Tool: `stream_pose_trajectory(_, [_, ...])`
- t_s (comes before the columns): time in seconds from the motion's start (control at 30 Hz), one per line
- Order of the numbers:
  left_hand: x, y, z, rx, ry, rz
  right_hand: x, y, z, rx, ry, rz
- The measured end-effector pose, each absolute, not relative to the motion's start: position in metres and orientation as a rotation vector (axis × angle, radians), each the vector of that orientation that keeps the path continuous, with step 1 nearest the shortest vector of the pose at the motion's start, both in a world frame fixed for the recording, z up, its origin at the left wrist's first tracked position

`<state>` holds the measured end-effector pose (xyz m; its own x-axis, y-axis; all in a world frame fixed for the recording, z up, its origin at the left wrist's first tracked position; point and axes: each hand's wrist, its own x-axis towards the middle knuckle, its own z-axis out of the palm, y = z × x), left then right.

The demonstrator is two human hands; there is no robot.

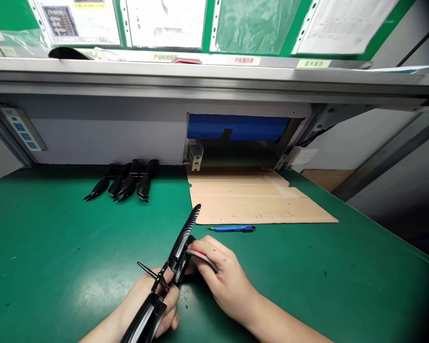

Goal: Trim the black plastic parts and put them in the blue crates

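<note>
My left hand [169,302] is closed around a glossy black plastic moulding [181,243], held at a slant above the table. The moulding has a ribbed, leaf-shaped upper piece, a lower piece near the bottom edge, and a thin runner with a spike between them. My right hand [229,278] grips a small tool with a curved red-and-grey handle [204,257], close against the right side of the moulding. The tool's working end is hidden behind the fingers and the black plastic, so its kind does not show.
Several similar black mouldings [128,183] lie at the back left. A blue pen [232,228] rests before a flat cardboard sheet [250,200], which leads to an opening with a blue flap [238,127]. A metal shelf edge [214,81] crosses above the green table [57,238].
</note>
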<state>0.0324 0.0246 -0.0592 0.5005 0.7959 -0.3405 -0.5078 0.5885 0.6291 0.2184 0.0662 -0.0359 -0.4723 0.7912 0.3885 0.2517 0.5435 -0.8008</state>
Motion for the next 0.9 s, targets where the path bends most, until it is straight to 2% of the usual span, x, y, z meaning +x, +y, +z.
stream_pose_trajectory(0.07, [0.031,0.025,-0.061,0.477,0.677,0.851,0.220,0.067,-0.030,-0.824,-2.030,0.936])
stream_pose_trajectory(0.23, [0.027,0.028,-0.064,0.467,0.664,0.893,0.234,0.073,-0.014,-0.622,-2.164,1.429])
stream_pose_trajectory(0.43, [0.033,0.024,-0.068,0.501,0.685,0.879,0.228,0.070,-0.030,-0.868,-1.916,0.993])
stream_pose_trajectory(0.63, [0.016,0.037,-0.050,0.537,0.682,1.023,0.231,0.067,-0.019,-0.668,-2.377,1.065])
stream_pose_trajectory(0.73, [-0.001,0.042,-0.024,0.716,0.778,1.078,0.245,0.075,-0.016,-0.798,-2.445,0.985])
stream_pose_trajectory(0.9, [-0.009,0.030,0.005,1.266,1.115,0.745,0.262,0.091,-0.018,-0.947,-2.215,0.669])
